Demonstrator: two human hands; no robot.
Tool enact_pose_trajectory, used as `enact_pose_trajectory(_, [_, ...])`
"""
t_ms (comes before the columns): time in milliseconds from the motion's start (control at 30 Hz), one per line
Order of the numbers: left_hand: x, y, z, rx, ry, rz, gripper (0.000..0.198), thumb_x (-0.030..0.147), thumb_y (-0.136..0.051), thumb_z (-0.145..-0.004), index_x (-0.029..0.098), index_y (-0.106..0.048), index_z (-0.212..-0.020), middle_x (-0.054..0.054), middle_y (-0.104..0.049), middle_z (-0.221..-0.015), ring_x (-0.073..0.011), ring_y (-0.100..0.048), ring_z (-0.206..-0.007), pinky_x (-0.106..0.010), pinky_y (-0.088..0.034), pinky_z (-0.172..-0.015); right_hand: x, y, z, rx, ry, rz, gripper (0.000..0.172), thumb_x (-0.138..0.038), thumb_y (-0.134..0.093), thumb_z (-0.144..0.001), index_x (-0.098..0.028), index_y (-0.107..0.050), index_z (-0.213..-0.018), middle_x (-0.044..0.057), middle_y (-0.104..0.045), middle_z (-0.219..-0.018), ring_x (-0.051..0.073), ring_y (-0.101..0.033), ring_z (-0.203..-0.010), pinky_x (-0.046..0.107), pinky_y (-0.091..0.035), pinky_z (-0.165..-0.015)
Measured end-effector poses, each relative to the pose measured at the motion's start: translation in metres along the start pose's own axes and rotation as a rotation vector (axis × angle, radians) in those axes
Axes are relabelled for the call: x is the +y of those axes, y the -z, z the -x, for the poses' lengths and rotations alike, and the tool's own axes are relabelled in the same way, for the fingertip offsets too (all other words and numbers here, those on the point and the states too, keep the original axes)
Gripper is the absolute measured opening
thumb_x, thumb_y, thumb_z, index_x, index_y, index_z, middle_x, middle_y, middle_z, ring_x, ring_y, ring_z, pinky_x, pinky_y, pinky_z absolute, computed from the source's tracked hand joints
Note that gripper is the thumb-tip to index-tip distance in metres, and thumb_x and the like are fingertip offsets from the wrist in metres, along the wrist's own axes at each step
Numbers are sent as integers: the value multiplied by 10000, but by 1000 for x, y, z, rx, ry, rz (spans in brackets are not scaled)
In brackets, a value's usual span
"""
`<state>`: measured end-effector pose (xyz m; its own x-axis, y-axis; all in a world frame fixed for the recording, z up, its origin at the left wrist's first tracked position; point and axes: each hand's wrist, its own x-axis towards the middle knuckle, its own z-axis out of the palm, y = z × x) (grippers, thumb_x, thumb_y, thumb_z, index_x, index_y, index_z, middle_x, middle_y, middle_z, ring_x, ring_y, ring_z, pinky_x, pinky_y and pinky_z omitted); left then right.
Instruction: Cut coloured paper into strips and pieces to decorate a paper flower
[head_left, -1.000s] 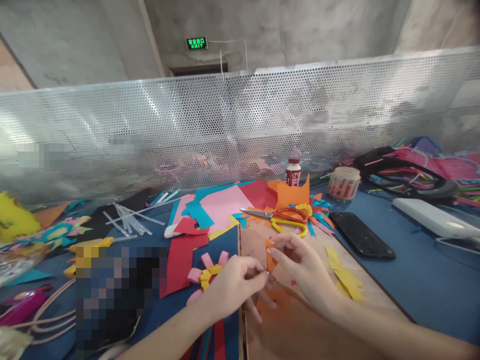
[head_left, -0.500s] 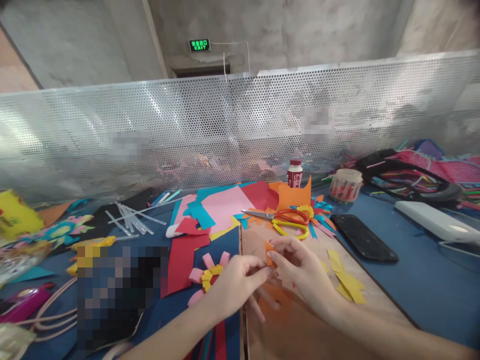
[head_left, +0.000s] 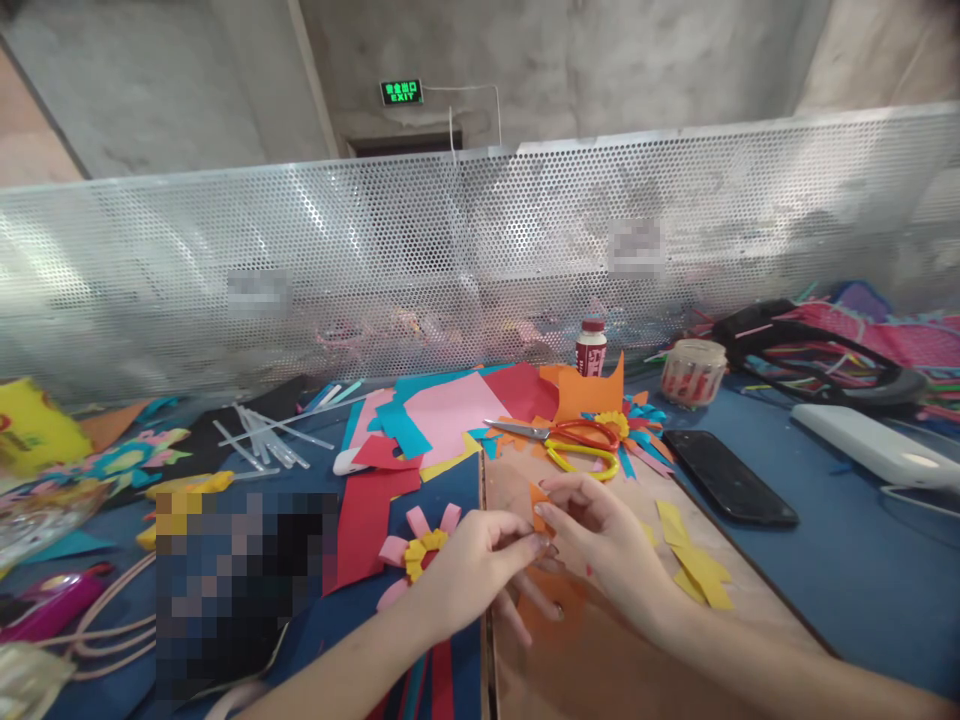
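Both hands meet over the wooden board (head_left: pixel 637 660). My right hand (head_left: pixel 600 530) pinches a small orange paper strip (head_left: pixel 538 505) between thumb and fingers. My left hand (head_left: pixel 484 560) grips the lower end of the same strip, thumb and forefinger pressed together, other fingers loosely stretched out. Part of the strip is hidden by the fingers. Beneath the hands lies another orange paper piece (head_left: pixel 551 605). A pink paper flower with a yellow fringed centre (head_left: pixel 425 553) lies left of my left hand, partly covered by it. Yellow paper strips (head_left: pixel 694 560) rest right of my right hand.
Red-and-yellow-handled scissors (head_left: pixel 577 437) lie beyond the hands. Coloured paper sheets (head_left: pixel 461 415) spread behind them. Clear glue sticks (head_left: pixel 270 440) are at left. A black phone (head_left: pixel 729 475), a white power bank (head_left: pixel 870 440), a glass jar (head_left: pixel 694 373) and a small bottle (head_left: pixel 592 350) stand or lie at right and back.
Both hands keep their hold on the orange strip with almost no movement. The whole view has shifted very slightly.
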<state>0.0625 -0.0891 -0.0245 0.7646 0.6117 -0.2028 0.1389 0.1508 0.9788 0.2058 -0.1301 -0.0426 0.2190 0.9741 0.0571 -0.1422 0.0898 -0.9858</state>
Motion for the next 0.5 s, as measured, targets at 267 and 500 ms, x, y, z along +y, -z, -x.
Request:
enact_pose_trajectory(267, [-1, 2, 1, 53, -32, -17, 344, 413, -564, -780, 111, -628, -930, -149, -650, -1006, -201, -688, -610, -184, -501, -366, 2, 5, -4, -188, -104, -55, 232, -387, -676, -684, -192, -613, -791, -12, -584, -691, 133, -569, -651, 248, -483, -580])
enact_pose_trajectory(500, [-4, 4, 0, 44, -56, -74, 307, 381, -554, -796, 125, -638, -945, -128, -665, -1000, -205, -692, -648, -170, -507, -391, -10, 4, -2, -166, -170, -11, 216, -355, -712, -629, -155, -636, -604, -25, -578, -570, 100, -519, -563, 215, -426, -548])
